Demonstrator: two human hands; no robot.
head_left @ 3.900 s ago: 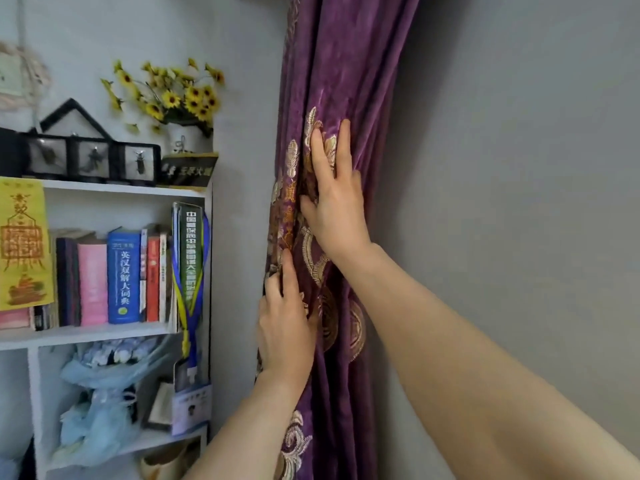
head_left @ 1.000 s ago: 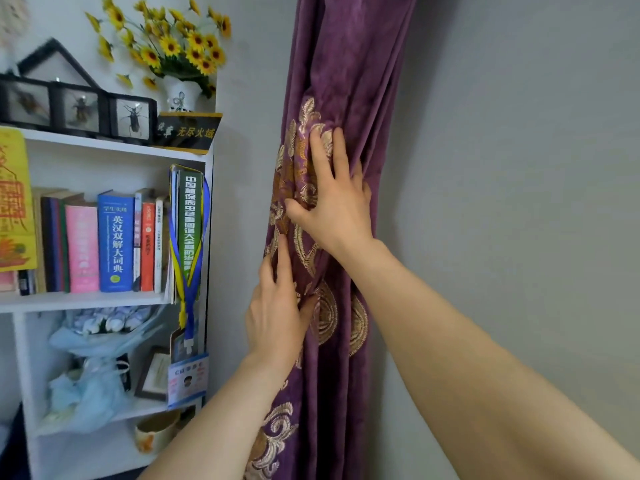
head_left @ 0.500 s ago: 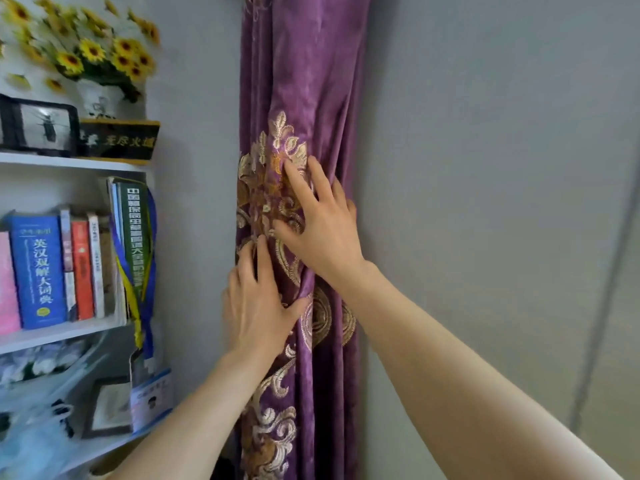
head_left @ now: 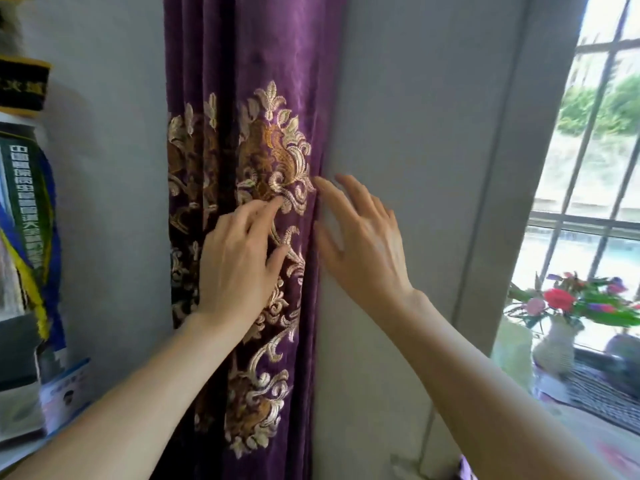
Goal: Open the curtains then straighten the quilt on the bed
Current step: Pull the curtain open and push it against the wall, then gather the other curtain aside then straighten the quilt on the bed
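Observation:
The purple velvet curtain (head_left: 249, 64) with gold embroidery hangs bunched in a narrow column against the grey wall. My left hand (head_left: 239, 261) lies flat on its embroidered folds, fingers together and pointing up. My right hand (head_left: 360, 244) hovers just right of the curtain's edge, over the bare wall, fingers spread and holding nothing. Neither the bed nor the quilt is in view.
A white bookshelf with books (head_left: 24, 209) and a blue-yellow lanyard stands at the left edge. At the right, a barred window (head_left: 595, 140) lets in daylight, with a white vase of flowers (head_left: 557, 344) on the sill and a dark keyboard-like object (head_left: 602, 396) below.
My right hand has come off the curtain and now hovers over the wall, fingers spread. The view has swung right, bringing the window into sight. My left hand still rests on the fabric.

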